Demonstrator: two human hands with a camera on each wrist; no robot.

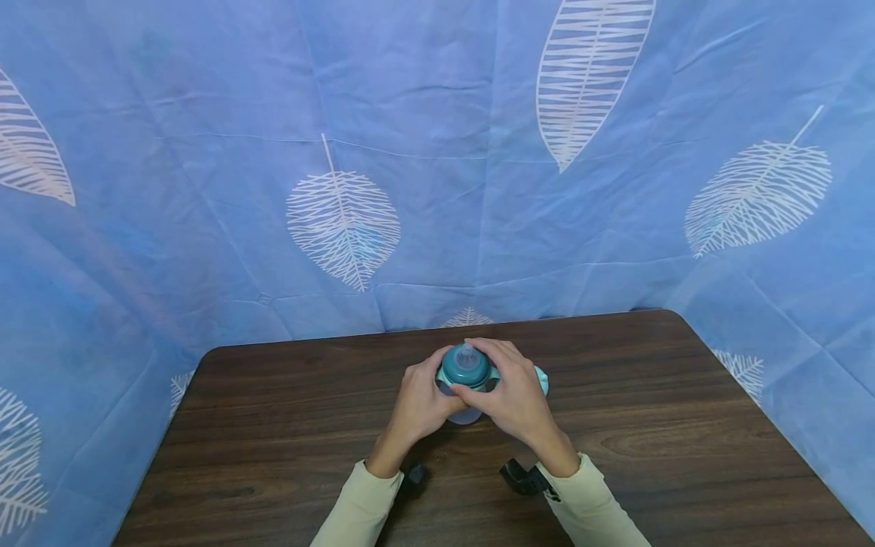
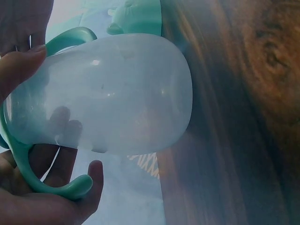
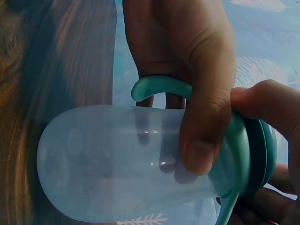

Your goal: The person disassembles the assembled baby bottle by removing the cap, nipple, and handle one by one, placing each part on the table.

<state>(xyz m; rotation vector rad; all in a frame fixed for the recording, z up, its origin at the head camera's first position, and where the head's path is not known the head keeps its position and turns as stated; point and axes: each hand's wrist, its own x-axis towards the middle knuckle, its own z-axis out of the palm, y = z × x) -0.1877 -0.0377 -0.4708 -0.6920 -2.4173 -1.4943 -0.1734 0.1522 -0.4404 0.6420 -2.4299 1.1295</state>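
A clear baby bottle [image 2: 122, 93] with mint-green side handles [image 3: 164, 86] stands upright between both hands near the table's far edge. It carries a teal screw collar [image 3: 268, 150] and a translucent nipple [image 1: 468, 355]. My left hand [image 1: 418, 399] grips the bottle's upper body, thumb across the front and fingers behind, seen through the wall. My right hand [image 1: 514, 391] holds the collar, its thumb in front and its fingers on the far side. Behind the right hand lies a mint-green rounded piece [image 1: 542, 380], mostly hidden; its kind is unclear.
The dark wood-grain table [image 1: 294, 441] has a rounded far edge. A blue cloth [image 1: 437, 190] with white leaf prints hangs behind and beside it. Black devices [image 1: 522, 477] are strapped at both wrists, below the light sleeves [image 1: 595, 497].
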